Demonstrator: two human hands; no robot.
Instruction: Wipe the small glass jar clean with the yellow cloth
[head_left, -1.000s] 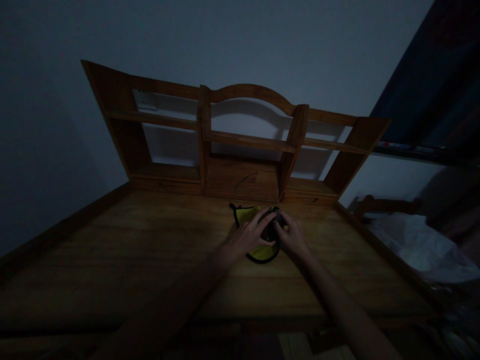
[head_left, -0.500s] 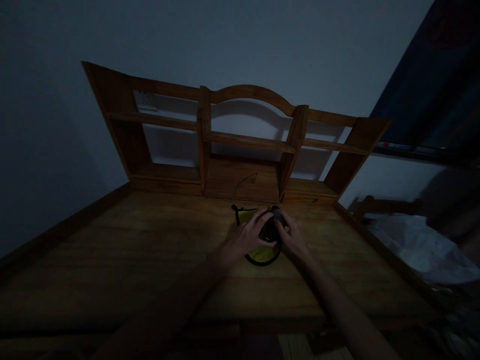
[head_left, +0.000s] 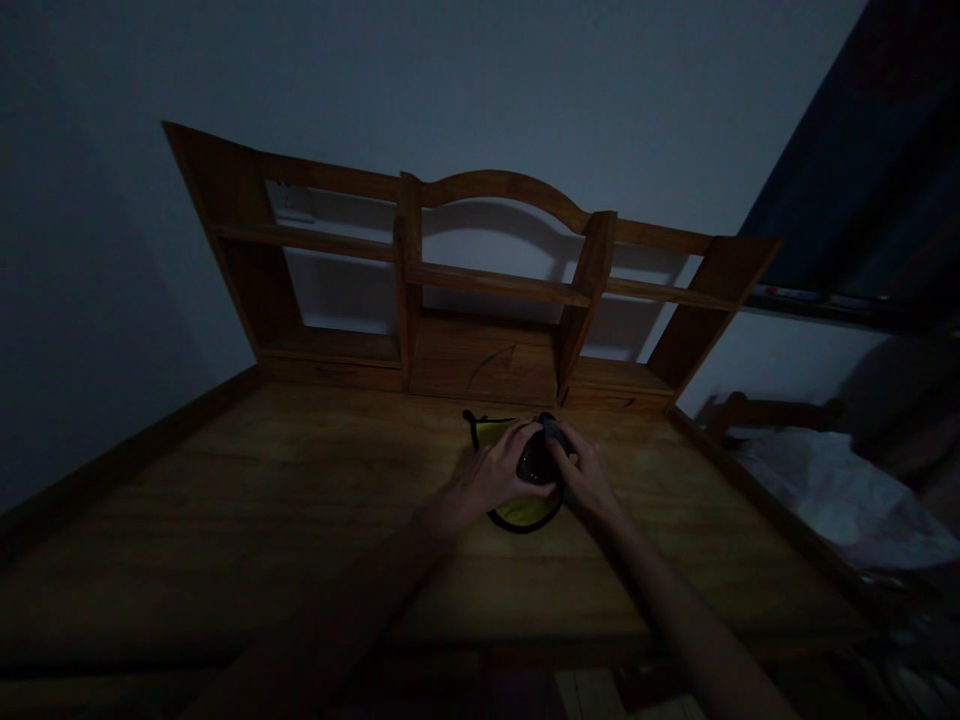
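Note:
A dark, shiny, rounded object [head_left: 535, 460] sits between my hands; the dim light hides its exact kind. My left hand [head_left: 501, 468] is curled round its left side, thumb along the near edge. On the other side, my right hand [head_left: 585, 468] pinches a small dark grey piece [head_left: 553, 432] against the object's upper right; I cannot tell whether it is a cloth or a part of the object. Under both hands lies a yellow-green, flat item with black edging [head_left: 525, 512], like a pouch or pad, partly covered by them.
The wooden desk [head_left: 315, 480] has raised side edges. A wooden shelf unit [head_left: 495, 283] with drawers stands along its back against the wall. To the right, beyond the desk edge, are a chair back [head_left: 780, 412] and a white plastic bag [head_left: 840, 490].
My fingers have shifted slightly on the dark object, and a little more of its shiny face shows. The grey piece has tilted slightly; the yellow-green item stays nearly in place.

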